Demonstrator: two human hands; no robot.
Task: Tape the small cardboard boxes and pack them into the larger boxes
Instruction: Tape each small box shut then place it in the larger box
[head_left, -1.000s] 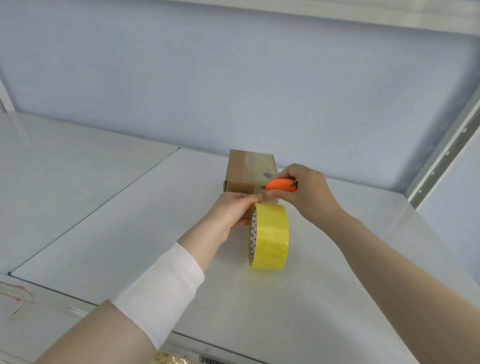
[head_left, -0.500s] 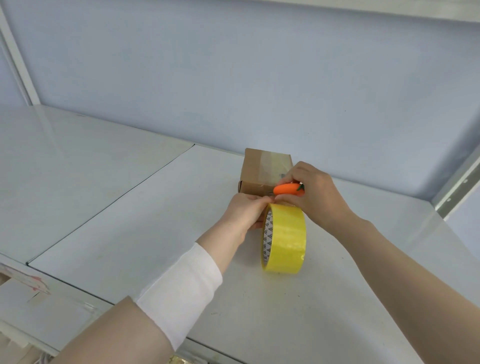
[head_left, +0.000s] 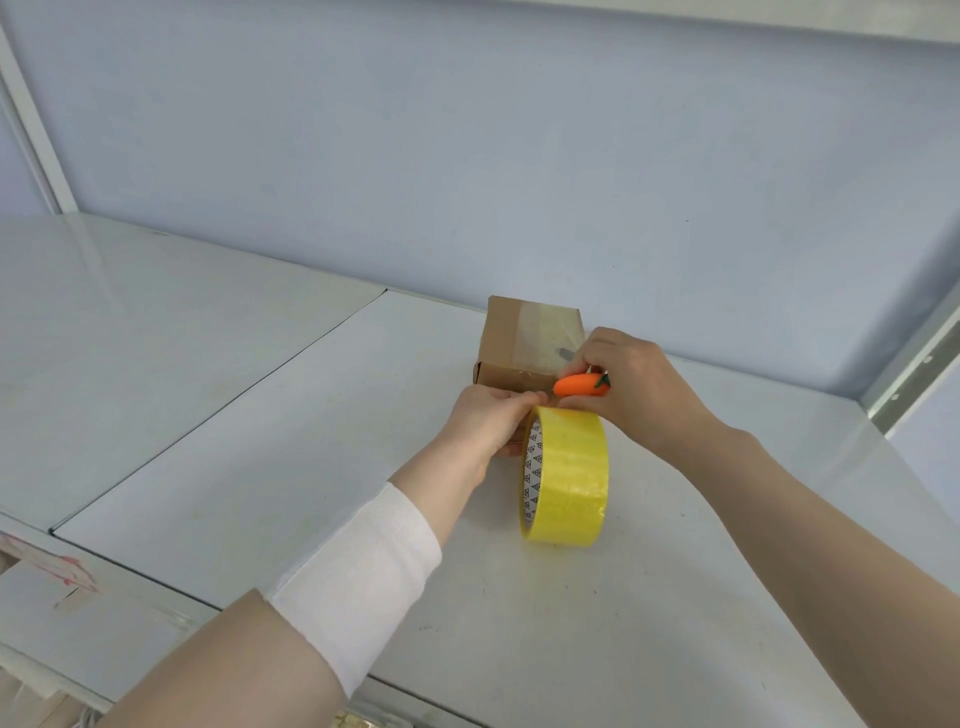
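Since a second ago, my right hand (head_left: 639, 395) has come down a little with the orange cutter (head_left: 579, 385). The cutter now sits lower against the front edge of the small cardboard box (head_left: 519, 338), just above the top of the tape roll (head_left: 569, 478). Box and roll show no real shift on the table (head_left: 311, 467).

Left hand (head_left: 488, 421): fingers curled over the upper rim of the tape roll, with the fingertips on its top edge. The grip is closed on the roll, and the thumb side is hidden from me. The roll stands on its edge, yellow, with its printed core facing left.

Right hand: thumb and fingers pinch the cutter, which lies roughly level with its green end towards my palm. The tip is hidden behind my left fingertips, so I cannot tell whether it touches any tape.

Small cardboard box: on the table just behind the roll, near the wall (head_left: 467, 156), lid closed. A clear strip of tape runs across the right part of its top down to the front edge. Whether tape spans from box to roll I cannot tell.

A white sleeve (head_left: 358, 577) wraps my left forearm. A metal upright (head_left: 914, 364) stands at the far right.
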